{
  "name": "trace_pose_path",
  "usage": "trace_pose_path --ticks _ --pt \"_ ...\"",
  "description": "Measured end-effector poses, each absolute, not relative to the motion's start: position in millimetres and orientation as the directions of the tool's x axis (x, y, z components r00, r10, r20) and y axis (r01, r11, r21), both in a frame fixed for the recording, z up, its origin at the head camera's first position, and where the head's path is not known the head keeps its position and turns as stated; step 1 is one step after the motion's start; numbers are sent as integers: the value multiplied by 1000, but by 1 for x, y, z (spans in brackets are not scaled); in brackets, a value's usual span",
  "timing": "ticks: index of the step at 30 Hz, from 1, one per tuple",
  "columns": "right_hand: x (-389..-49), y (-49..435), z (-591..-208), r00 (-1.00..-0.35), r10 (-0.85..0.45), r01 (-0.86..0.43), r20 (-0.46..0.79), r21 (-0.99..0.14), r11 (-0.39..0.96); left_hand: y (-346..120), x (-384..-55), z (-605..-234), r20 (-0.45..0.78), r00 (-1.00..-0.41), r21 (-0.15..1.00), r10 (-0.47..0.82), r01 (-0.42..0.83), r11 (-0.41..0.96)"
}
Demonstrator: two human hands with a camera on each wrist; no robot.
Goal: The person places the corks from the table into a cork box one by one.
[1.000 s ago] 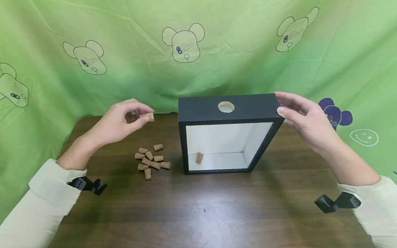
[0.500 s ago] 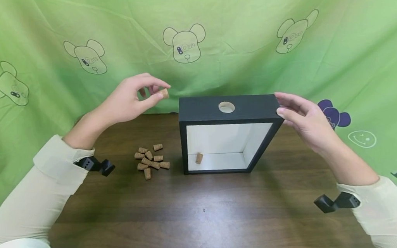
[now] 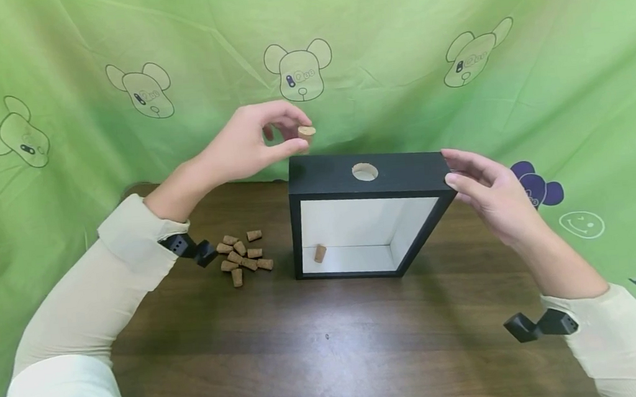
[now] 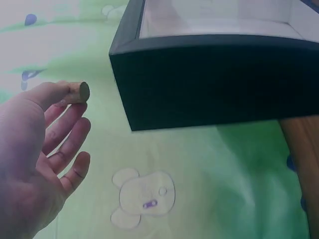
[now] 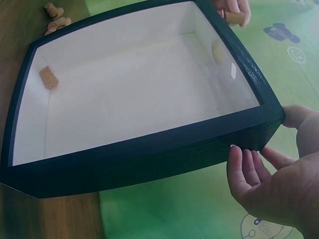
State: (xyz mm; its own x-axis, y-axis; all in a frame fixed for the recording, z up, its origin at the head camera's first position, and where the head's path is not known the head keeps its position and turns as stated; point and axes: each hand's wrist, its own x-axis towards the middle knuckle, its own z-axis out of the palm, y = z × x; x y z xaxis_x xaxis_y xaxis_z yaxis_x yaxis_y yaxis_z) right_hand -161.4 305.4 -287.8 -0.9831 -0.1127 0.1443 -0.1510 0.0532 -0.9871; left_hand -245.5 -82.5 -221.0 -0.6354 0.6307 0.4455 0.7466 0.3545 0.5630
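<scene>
My left hand (image 3: 249, 143) pinches a cork (image 3: 306, 133) between thumb and fingertips, above the top left corner of a black box frame (image 3: 322, 176). In the left wrist view the held cork (image 4: 78, 92) points toward the box's side, with a gap between. The box stands upright with a round hole (image 3: 365, 172) in its top edge and a white inside. My right hand (image 3: 492, 203) grips the box's top right corner, thumb at the front edge. One loose cork (image 3: 320, 253) sits inside on the white floor, seen through the front.
Several corks (image 3: 241, 254) lie in a loose cluster on the brown wooden table (image 3: 330, 347), left of the box. A green printed cloth (image 3: 373, 51) hangs close behind the table and along both sides.
My left hand has risen and moved right with the cork, from over the table's left side to above the box's left corner. The cork has turned more upright. My right hand stays put.
</scene>
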Motion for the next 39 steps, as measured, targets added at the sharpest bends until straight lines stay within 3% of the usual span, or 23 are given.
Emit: trace_pose_path --ticks 15,39 --pt "-162 308 -286 -983 -113 -155 146 -985 72 -26 -253 -222 436 -519 547 735 802 242" --pt "-162 307 -287 -982 -116 -157 149 -986 56 -11 -252 -227 320 -531 532 785 786 315"
